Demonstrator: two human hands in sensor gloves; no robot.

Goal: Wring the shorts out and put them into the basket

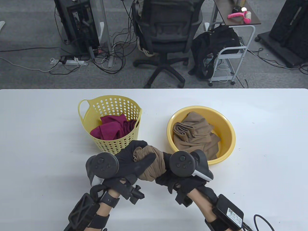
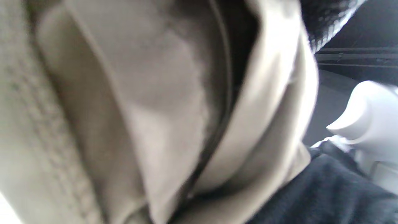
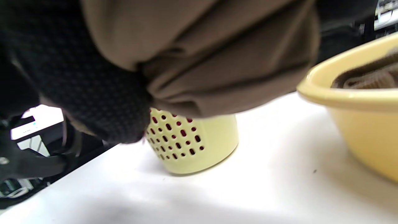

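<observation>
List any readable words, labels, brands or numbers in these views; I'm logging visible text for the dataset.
None can be read.
White label with a square code on the black box at the right wrist: too small.
Buttons on the left tracker and right tracker: no legible markings.
Basket and basin: no print visible.

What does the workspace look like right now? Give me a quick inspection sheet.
Surface: white table, bare around the containers.
Job's things: brown shorts bunched and held above the table; basket holds a maroon cloth.
Clutter: yellow basin right of the basket, with more brown cloth inside.
Grippers: left hand and right hand both grip the shorts, one at each end.
Cables: a cord runs from the right wrist unit; loose wires on the floor behind the table.
Surroundings: office chair, cart, black bag.
</observation>
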